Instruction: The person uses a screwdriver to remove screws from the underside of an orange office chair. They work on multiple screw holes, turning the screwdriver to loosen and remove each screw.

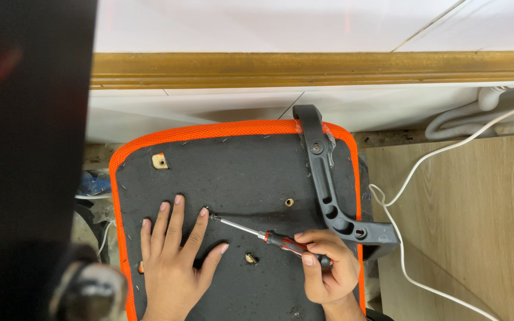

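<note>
I hold the red-and-black-handled screwdriver with the slim steel shaft (269,236) in my right hand (325,267), fingers curled tight round the grip, thumb laid along its top. Its long axis runs from my right hand up and leftward across the dark grey fabric underside of the chair seat with orange mesh edging (239,172), and the tip lands at a small screw point (211,216) just beside the index fingertip of my left hand (174,255).

My left hand lies flat and spread on the seat base near its left edge, palm pressed down, all 5 fingers fanned out — it holds nothing, only steadies the panel. It is the hand nearer the tip; the right sits nearer the seat's lower right corner, at the other end of the tool.

Toward the right edge, the black plastic armrest bracket (328,184) curves from the top edge down to just above my right knuckles — near, whether touching I cannot tell. 2 open mounting holes show between my hands: 1 brass-ringed (289,202) above the shaft, 1 ragged (250,258) below it. A white cable (411,172) trails over the wooden floor (483,238) to the right.
</note>
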